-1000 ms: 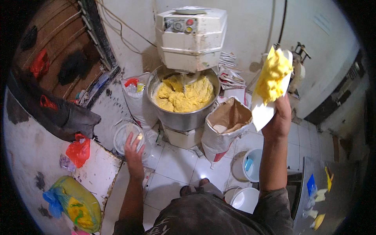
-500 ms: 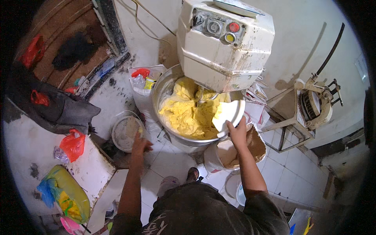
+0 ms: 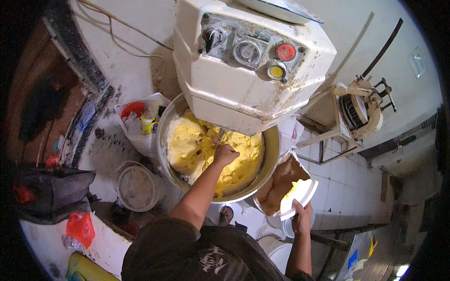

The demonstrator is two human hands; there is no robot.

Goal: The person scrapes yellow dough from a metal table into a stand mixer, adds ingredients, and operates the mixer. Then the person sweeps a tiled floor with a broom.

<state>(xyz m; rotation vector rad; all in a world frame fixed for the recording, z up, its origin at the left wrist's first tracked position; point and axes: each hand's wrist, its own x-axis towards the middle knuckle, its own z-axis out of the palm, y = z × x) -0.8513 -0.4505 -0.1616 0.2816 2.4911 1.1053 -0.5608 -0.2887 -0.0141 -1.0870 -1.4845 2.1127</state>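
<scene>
My left hand [image 3: 225,155] reaches over the rim of the metal mixing bowl [image 3: 162,161], one finger stretched toward the metal mixing arm [image 3: 221,135]. Its other fingers show only in part; I see nothing held in it. Soft, lumpy yellow dough [image 3: 241,161] fills the bowl under and around this hand. Out to the right of the bowl, my right hand [image 3: 302,215] is closed on a white curved dough scraper [image 3: 300,199]. Some yellow dough sticks to the scraper's upper left side.
The cream mixer head [image 3: 243,89] overhangs the bowl. An open sack [image 3: 286,182] of brown material stands beside the bowl, below the scraper. Left of the bowl are a white bucket [image 3: 136,187] and a white bag [image 3: 140,136]. A metal-framed machine [image 3: 356,112] stands right.
My left hand has moved from beside the bucket into the bowl. My right hand has drawn the scraper away from the bowl, right and nearer. The view has shifted closer to the mixer.
</scene>
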